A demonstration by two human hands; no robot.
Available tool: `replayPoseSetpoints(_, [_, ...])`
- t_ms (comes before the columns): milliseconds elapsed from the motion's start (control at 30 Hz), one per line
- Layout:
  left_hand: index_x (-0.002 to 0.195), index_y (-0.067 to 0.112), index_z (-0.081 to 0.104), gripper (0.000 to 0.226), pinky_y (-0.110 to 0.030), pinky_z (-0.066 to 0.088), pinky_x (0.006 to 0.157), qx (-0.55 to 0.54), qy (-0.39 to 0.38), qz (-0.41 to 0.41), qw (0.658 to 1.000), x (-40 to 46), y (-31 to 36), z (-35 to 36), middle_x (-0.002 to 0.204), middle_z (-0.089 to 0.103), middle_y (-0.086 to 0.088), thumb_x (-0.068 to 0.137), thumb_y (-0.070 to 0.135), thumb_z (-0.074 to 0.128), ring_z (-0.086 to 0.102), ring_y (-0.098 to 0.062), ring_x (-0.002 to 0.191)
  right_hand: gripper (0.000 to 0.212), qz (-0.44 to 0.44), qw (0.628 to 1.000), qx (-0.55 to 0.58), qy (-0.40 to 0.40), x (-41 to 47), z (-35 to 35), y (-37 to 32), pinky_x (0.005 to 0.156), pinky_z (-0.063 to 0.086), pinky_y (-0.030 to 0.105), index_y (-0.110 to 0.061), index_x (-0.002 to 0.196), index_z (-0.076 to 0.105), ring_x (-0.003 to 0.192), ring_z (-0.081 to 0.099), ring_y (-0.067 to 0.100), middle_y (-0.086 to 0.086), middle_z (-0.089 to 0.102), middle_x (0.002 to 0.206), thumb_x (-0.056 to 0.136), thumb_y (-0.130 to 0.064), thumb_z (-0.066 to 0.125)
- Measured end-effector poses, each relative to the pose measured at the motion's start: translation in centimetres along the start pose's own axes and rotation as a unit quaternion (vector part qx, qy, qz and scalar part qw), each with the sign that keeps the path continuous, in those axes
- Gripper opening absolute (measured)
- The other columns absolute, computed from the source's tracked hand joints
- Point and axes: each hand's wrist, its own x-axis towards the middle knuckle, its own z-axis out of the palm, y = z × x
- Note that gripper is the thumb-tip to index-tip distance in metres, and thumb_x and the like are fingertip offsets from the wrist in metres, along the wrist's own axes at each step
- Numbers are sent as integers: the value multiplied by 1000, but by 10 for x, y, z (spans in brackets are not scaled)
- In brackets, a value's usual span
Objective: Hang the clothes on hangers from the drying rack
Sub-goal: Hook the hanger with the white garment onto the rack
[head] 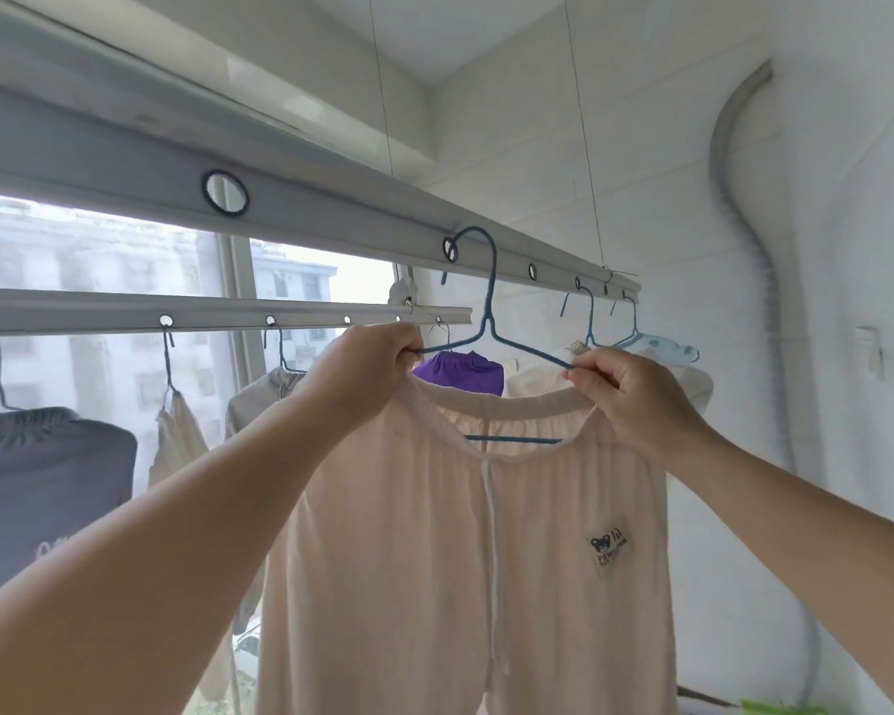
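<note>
Pale pink trousers [434,534] with a drawstring and a small bear label hang on a blue wire hanger [489,322]. The hanger's hook sits at a ringed hole in the near rail of the drying rack [331,214]. My left hand [372,363] pinches the hanger's left shoulder together with the waistband. At the right shoulder, my right hand [625,394] grips hanger and waistband the same way. The hanger's lower bar shows inside the waistband.
A second rail [218,312] carries hangers with a grey garment [47,482], a beige one [176,441] and a grey hooded top [269,399]. A purple cloth [460,371] and a dotted light-blue garment [661,348] hang behind. A window is at left, a white wall with a grey hose [729,147] at right.
</note>
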Motion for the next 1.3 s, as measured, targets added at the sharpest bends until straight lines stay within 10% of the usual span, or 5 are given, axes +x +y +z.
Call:
replayPoseSetpoints(467, [95, 9, 65, 18, -33, 38, 79, -6, 133, 78, 988, 28, 26, 4, 92, 58, -9, 92, 12, 47, 54, -31, 87, 11, 47, 989, 123, 69, -12, -9, 2, 67, 40, 3, -21, 85, 65, 77, 60, 1, -6, 68, 83, 89, -14, 58])
replayPoseSetpoints(833, [97, 9, 64, 15, -30, 38, 80, -1, 193, 38, 981, -64, -14, -8, 96, 63, -6, 87, 9, 53, 57, -29, 91, 12, -19, 983, 127, -128, -35, 4, -59, 69, 44, 11, -30, 84, 72, 80, 60, -3, -13, 68, 85, 85, -35, 60])
replayPoseSetpoints(1133, [98, 6, 62, 15, -34, 44, 84, 41, 200, -67, 977, -157, -53, -67, 96, 60, -1, 91, 7, 49, 56, -24, 92, 30, -21, 797, 356, -488, -49, 42, -143, 69, 47, 13, -25, 102, 71, 82, 64, 9, -2, 71, 96, 81, -23, 51])
replayPoseSetpoints(1300, [97, 5, 62, 15, -25, 44, 86, 103, 220, -100, 965, -210, -64, -114, 99, 65, -6, 90, 7, 50, 59, -23, 95, 29, 0, 701, 465, -541, -78, 73, -212, 61, 45, 17, -20, 99, 71, 67, 54, 12, 0, 65, 75, 76, -31, 60])
